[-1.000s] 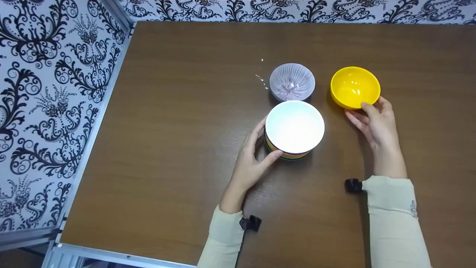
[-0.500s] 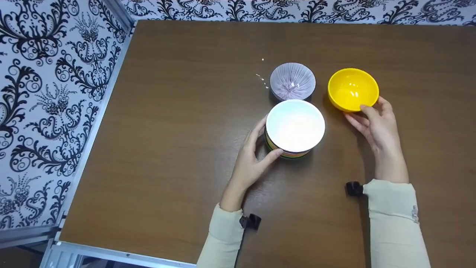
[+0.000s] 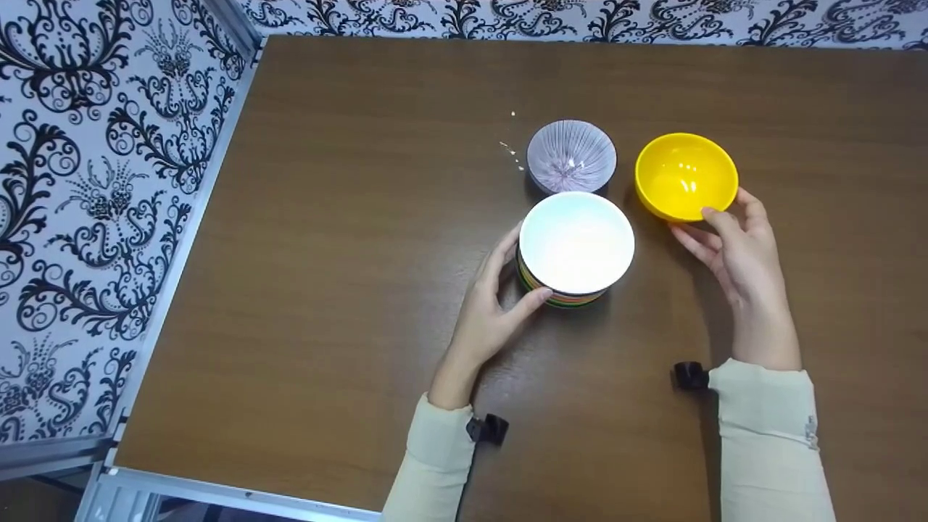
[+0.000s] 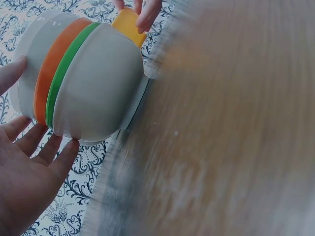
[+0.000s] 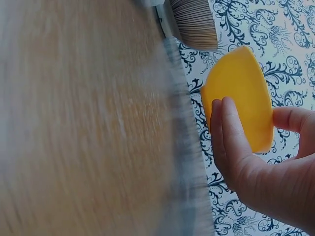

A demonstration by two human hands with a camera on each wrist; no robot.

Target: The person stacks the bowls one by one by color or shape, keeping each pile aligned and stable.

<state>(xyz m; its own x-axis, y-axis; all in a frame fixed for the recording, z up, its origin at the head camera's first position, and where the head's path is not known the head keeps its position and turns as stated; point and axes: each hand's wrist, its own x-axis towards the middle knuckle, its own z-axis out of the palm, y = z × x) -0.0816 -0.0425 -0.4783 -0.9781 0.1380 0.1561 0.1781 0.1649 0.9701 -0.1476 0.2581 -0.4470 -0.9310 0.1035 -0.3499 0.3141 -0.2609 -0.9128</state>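
My left hand holds the side of a stack of bowls, thumb at the near side and fingers around the left. The top bowl is white inside. Orange and green bowls show as bands among pale ones in the left wrist view. With my right hand I grip a yellow bowl, thumb at its rim and fingers against its underside. In the right wrist view the yellow bowl is lifted off the table. A lilac striped bowl stands just behind the stack, overlapped by it.
The brown wooden table carries several small white specks left of the lilac bowl. A patterned black-and-white wall panel rises along the left, and another runs along the back edge.
The yellow bowl has moved slightly left and towards me in my right hand. My left hand and the stack stay nearly where they were.
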